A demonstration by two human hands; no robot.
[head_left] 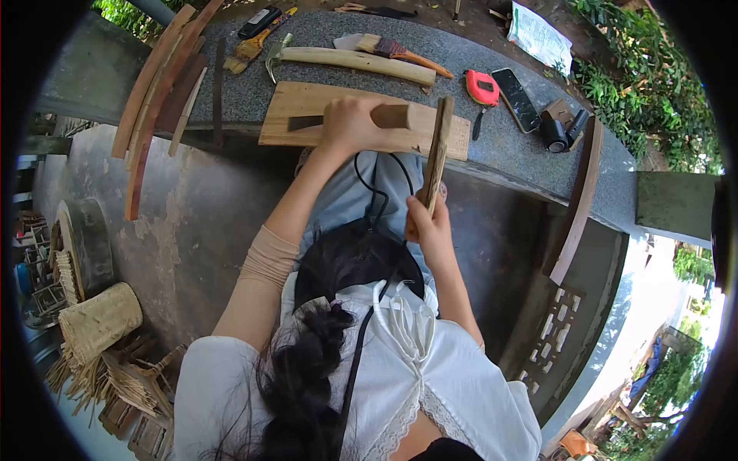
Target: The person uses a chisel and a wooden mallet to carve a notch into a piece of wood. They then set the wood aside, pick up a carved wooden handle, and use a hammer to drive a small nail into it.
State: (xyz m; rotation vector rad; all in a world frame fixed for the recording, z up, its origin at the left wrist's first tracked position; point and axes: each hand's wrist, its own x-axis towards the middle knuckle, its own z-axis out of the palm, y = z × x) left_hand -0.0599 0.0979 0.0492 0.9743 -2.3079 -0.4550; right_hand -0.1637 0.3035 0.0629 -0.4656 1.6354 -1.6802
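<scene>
My left hand (350,123) is closed round a chisel, its wooden handle (395,117) sticking out to the right and its dark flat blade (304,122) pointing left. Beneath it a light wooden board (288,98) lies along the near edge of the stone bench. My right hand (430,220) grips the lower end of a wooden stick (440,150), which stands up past the right part of the board. Just beyond the board rests a claw hammer (357,63) with a pale wooden handle.
Paintbrushes (392,49) (250,52), a red tape measure (482,88), a phone (516,100) and a small black device (555,132) lie on the stone bench (492,154). Wooden strips (154,100) overhang its left end, and another strip (580,200) leans at the right.
</scene>
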